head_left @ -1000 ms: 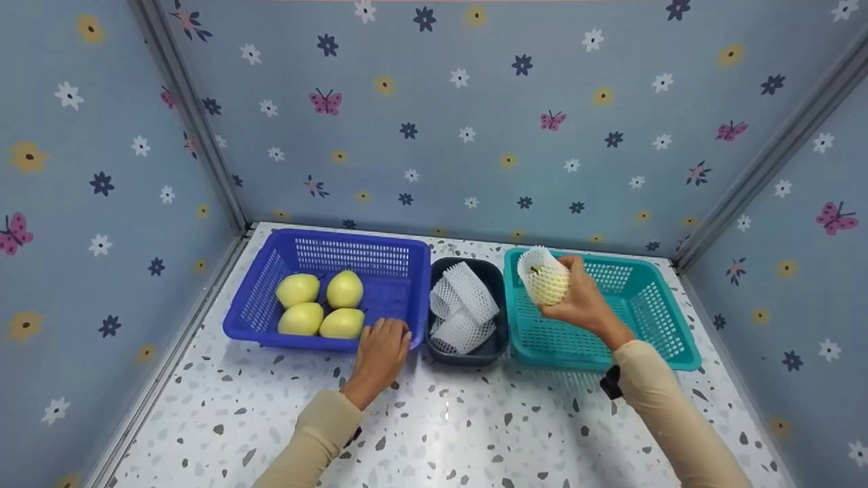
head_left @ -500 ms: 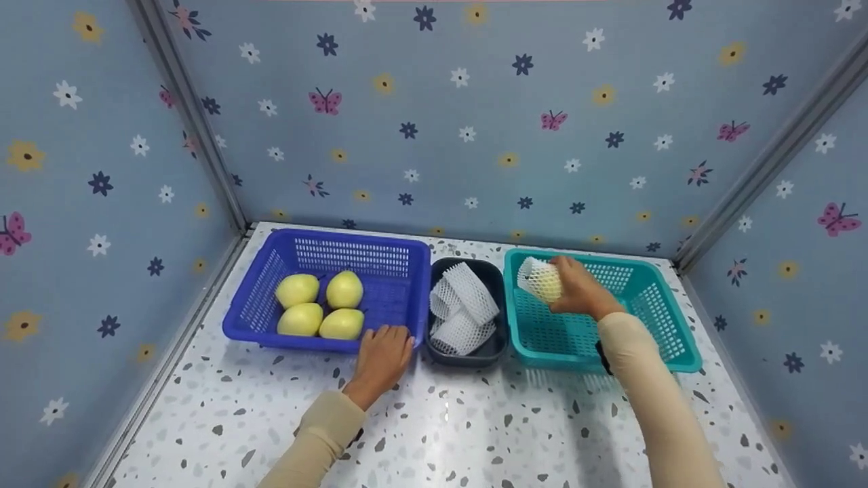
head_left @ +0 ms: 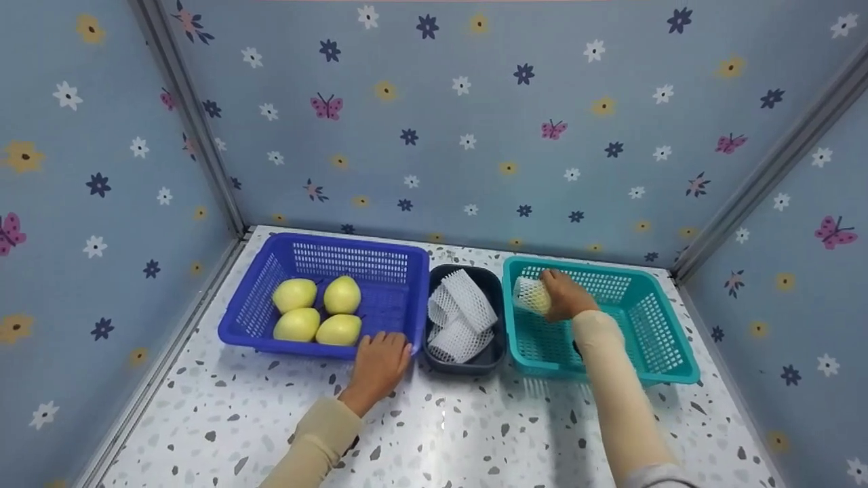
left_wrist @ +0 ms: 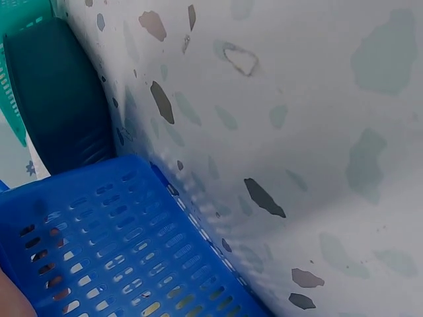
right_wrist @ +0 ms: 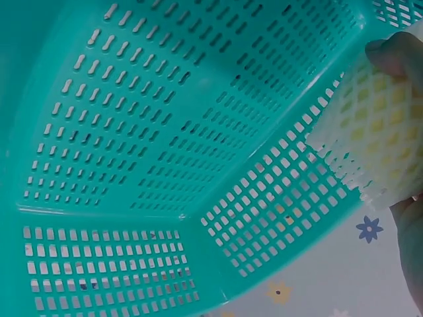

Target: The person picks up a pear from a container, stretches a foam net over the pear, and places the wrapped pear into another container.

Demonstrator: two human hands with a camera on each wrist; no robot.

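My right hand (head_left: 567, 296) grips a yellow pear (head_left: 538, 296) in a white foam net sleeve, low inside the left part of the teal basket (head_left: 603, 373). In the right wrist view, the thumb and fingers wrap the netted pear (right_wrist: 380, 129) over the basket's slotted wall. My left hand (head_left: 381, 366) holds the front rim of the blue basket (head_left: 285, 344), near its right corner. Through that wall's slots in the left wrist view, skin shows behind it. Several bare yellow pears (head_left: 296, 325) lie in the blue basket's left half.
Between the baskets stands a dark grey bin (head_left: 468, 369) with several white foam nets (head_left: 468, 305). All three containers stand in a row on a speckled white table (head_left: 434, 434). Flower-patterned panels (head_left: 468, 102) close off the back and both sides.
My right hand has lowered the netted pear from above the teal basket down into it, with the arm swinging left. My left hand stays on the blue basket's rim.
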